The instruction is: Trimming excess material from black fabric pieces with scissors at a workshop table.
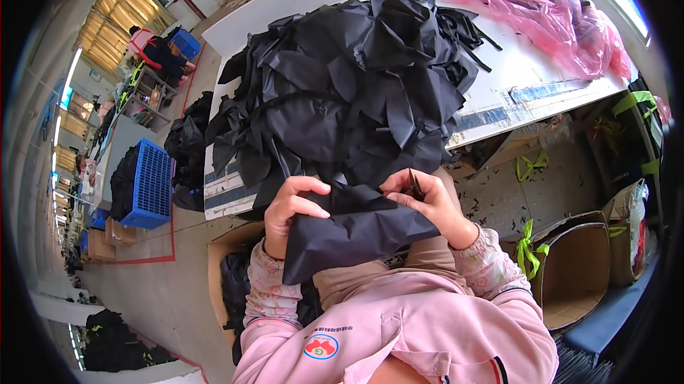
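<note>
A piece of thin black fabric [360,236] hangs across my lap, just in front of the table. My left hand [291,207] grips it on the left, thumb and fingers bent over its upper edge. My right hand [432,204] pinches the upper edge on the other side. Small dark thread snips [415,184] sit in the right hand, pointed end up; their handles are hidden by the fingers. Beyond both hands, a big heap of black fabric pieces [356,78] covers much of the white table [491,110] and reaches its near edge.
Pink plastic sheeting [541,17] lies at the table's far right. An open cardboard box [573,266] stands to the right, another box [216,270] by my left side. At left are a blue crate [151,184] of black fabric and a seated person [160,56] farther off.
</note>
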Motion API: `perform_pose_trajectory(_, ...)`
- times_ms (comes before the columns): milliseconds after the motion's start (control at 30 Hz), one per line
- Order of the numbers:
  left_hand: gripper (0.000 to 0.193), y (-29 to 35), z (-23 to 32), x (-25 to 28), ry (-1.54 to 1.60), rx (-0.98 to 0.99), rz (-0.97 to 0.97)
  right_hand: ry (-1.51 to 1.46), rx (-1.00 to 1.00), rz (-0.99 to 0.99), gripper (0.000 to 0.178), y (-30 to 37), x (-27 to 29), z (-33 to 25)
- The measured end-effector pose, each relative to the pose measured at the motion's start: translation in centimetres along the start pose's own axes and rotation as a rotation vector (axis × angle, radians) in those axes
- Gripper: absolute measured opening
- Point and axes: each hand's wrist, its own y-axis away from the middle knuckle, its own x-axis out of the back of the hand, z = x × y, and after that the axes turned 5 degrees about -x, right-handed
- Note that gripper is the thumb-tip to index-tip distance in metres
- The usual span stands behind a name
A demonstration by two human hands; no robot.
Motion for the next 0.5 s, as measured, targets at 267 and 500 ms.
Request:
perform_pose_trajectory(267, 0.016, 0.7, -1.3, -0.6, 0.011, 0.132, 0.334, -0.156, -0.113, -0.192, 0.034, 1.7, -0.2, -1.6)
perform_pose_trajectory(500, 0.02, 1.4, -1.7, -0.5, -0.07, 0.163, 0.11, -0.366, -0.131, -0.007, 0.02, 2.6, 1.3, -3.9)
